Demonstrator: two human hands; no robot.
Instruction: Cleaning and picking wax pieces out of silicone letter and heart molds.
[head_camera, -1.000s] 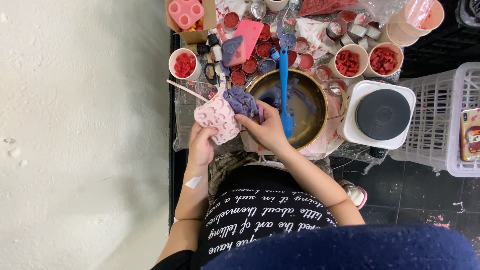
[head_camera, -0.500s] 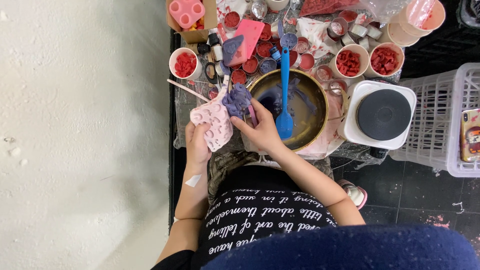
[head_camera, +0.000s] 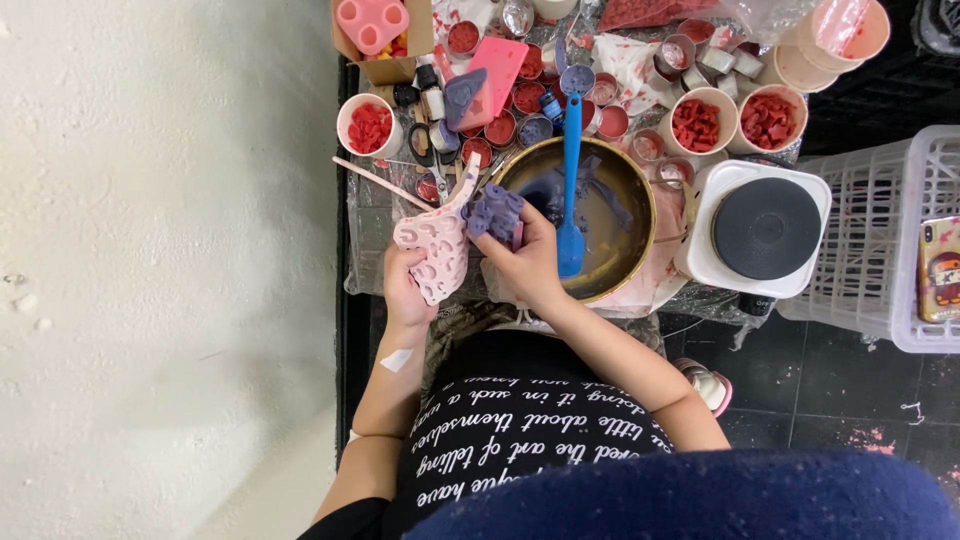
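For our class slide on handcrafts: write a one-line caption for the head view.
Left hand bends a pink mould; right hand holds a purple piece.

A rough white wall (head_camera: 160, 250) fills the left side. Dark floor tiles (head_camera: 850, 390), speckled with pink, lie at lower right under even light.

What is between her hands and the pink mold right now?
Nothing visible. The left hand grips the pink mold directly, and the right hand presses the purple wax piece beside its upper edge.
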